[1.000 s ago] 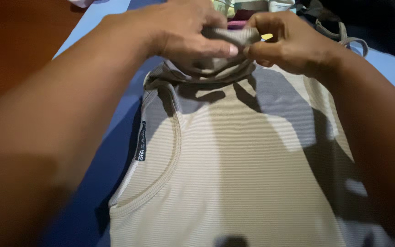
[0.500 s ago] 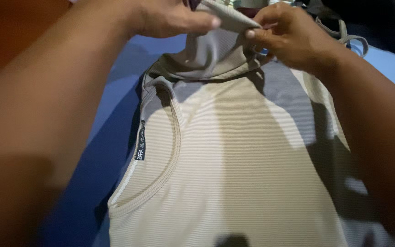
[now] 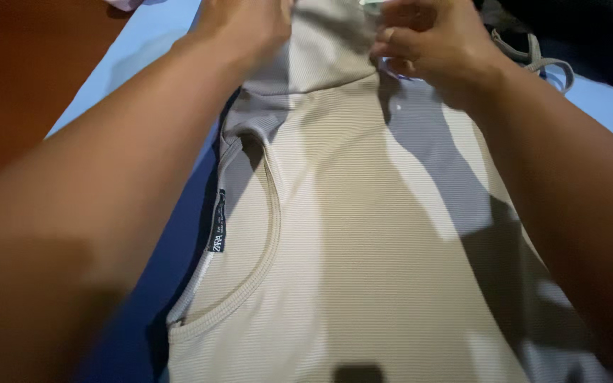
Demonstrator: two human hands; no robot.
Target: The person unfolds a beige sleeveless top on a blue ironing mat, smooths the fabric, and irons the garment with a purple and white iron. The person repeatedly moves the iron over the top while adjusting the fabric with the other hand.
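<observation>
Lifted higher and farther toward 12 o'clock than half a second ago: both hands and the far end of the beige ribbed top (image 3: 363,234), with the earlier bunched fold now pulled out into a taut, raised panel. Left hand (image 3: 246,25) at about 11 o'clock, fingers closed on the left edge of that raised fabric; right hand (image 3: 427,42) at about 1 o'clock, fingers curled and pinching the right edge, fingertips partly cut off by the top of the view. Between the two hands, stretched cloth running up out of sight. Rest of the garment spread flat from the hands down toward 6 o'clock, filling the middle of the view, lying on a blue sheet (image 3: 172,234). Rounded ribbed armhole edge at about 8 o'clock, with a small dark sewn-in label (image 3: 218,221) just beside it on the left hem. Shadows of both forearms across the cloth. At 1 to 2 o'clock, just beyond the right hand, a dark garment (image 3: 583,42) with a grey looped strap (image 3: 544,60), apart from the beige top. At 10 o'clock, a reddish-brown surface (image 3: 23,78) beside the sheet.
</observation>
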